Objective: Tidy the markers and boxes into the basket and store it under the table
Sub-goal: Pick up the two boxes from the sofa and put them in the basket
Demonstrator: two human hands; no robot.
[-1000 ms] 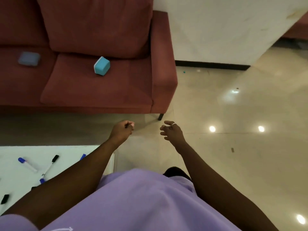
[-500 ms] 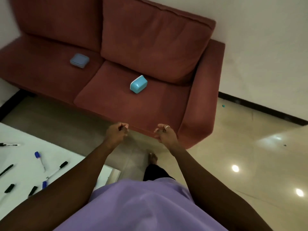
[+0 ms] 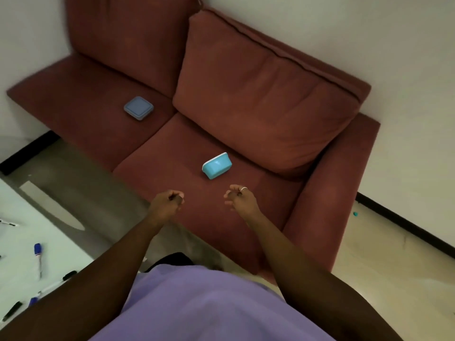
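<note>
Over the last half second the person had closed on the sofa: the small turquoise plastic box [image 3: 216, 166] with a white-rimmed lid, earlier well beyond the hands at eleven o'clock, now lay just past the fingertips at twelve o'clock. The left hand [image 3: 167, 205] was balled, fingers curled under the thumb; a dark speck showed in the curl, and whether it pinched something small could not be told. The right hand [image 3: 240, 199], a ring [image 3: 243, 189] on one finger, hung with fingers loosely bent and apart, holding nothing. Neither touched the box, which rested tipped on its side on the right seat cushion of the rust-red fabric sofa [image 3: 160, 173]. A flat square grey-blue lidded box [image 3: 138, 107] sat at ten o'clock on the left cushion, well apart from the first. At eight o'clock, on the white tabletop [image 3: 19, 242], lay scattered markers, among them a blue-capped white marker [image 3: 37, 257] and a black-capped marker [image 3: 69, 275]. No basket was in view.

The next step looked to be lifting the turquoise box. Lying on edge on a soft cushion, it would likely roll or sink away under a one-sided push, and a squeeze across lid and base could pop the lid. If the left hand was already occupied, a single-handed grab would raise that risk.
</note>
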